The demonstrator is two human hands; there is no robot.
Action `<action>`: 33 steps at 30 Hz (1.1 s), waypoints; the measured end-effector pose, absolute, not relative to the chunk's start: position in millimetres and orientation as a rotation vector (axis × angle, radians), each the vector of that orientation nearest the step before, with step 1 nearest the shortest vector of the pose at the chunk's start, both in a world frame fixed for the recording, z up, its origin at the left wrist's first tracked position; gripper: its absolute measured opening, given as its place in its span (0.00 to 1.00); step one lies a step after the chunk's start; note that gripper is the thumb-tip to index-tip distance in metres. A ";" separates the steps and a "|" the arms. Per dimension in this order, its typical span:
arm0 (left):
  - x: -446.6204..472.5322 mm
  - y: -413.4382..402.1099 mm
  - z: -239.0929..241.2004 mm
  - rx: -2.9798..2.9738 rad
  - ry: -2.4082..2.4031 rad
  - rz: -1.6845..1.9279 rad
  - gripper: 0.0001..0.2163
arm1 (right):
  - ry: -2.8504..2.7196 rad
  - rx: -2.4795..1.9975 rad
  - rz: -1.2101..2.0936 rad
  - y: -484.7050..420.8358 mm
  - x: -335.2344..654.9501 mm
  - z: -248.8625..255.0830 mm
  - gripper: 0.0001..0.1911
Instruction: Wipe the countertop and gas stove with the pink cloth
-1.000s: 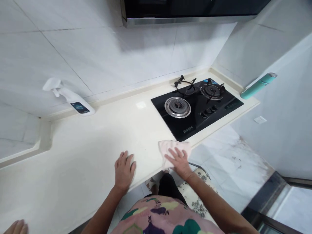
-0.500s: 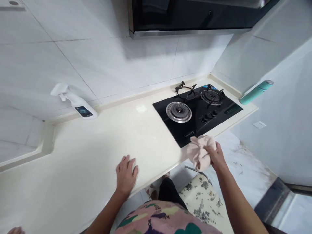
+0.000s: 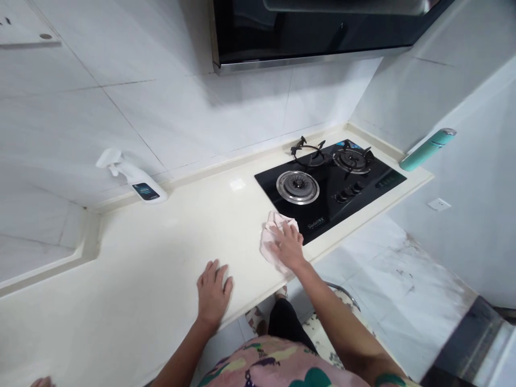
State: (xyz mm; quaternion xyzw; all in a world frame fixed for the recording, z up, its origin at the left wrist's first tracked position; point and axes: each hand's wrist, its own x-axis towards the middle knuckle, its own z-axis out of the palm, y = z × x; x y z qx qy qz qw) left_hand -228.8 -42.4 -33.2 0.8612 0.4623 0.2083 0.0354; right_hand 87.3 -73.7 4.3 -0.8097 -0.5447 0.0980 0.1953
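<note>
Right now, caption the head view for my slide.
Right hand presses a cloth on the counter beside the hob; left hand rests flat.

Showing pale pink on the cloth (image 3: 269,246), glossy black on the stove (image 3: 332,180) to its right, plain cream on the counter (image 3: 161,252). Showing white with a dark blue label on the spray bottle (image 3: 135,181) far left, teal on the flask (image 3: 427,149) far right, pink-purple-green blotches on the near shirt (image 3: 274,366).
</note>
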 end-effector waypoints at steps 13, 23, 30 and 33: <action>-230.1 -38.1 -33.0 2.720 1.423 0.653 0.16 | -1.879 -2.034 0.374 -127.8 27.0 -2.6 0.20; -229.7 -36.6 -32.0 2.682 1.467 0.611 0.17 | -1.509 -2.053 0.009 -96.1 118.7 16.7 0.21; -229.3 -37.6 -27.1 2.596 1.535 0.494 0.20 | -1.685 -2.342 0.165 -68.5 162.4 12.0 0.23; -219.3 -42.5 -26.0 2.488 1.650 0.451 0.22 | -1.702 -2.312 0.146 -82.1 197.4 7.8 0.21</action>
